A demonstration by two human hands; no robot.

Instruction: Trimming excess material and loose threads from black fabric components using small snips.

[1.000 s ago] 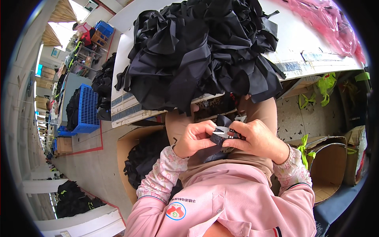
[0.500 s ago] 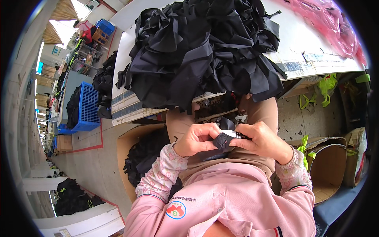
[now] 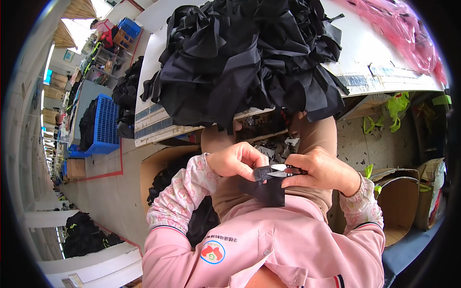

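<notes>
Between thumb and fingers, my left hand (image 3: 238, 161) pinches the edge of a small black fabric piece (image 3: 270, 192), which hangs down over my lap. In my right hand (image 3: 317, 170) is a pair of thread snips (image 3: 294, 171) with dark handles and bright pointed blades. The blades stand apart and point left, their tips at the pinched edge of the fabric. Whether they touch the cloth I cannot tell. A large heap of black fabric pieces (image 3: 240, 62) covers much of the white table (image 3: 355, 53) in front of me, some hanging over its near edge.
Pink plastic sheeting (image 3: 403, 33) lies on the table's far right. Cardboard boxes (image 3: 396, 206) stand at my right, and another box (image 3: 151, 168) with black fabric at my left. A blue crate (image 3: 106, 126) stands farther left. Scraps litter the floor beneath the table.
The snips' blades have come into view, spread at the fabric edge. The fabric now hangs down from my left hand instead of being bunched between both hands.
</notes>
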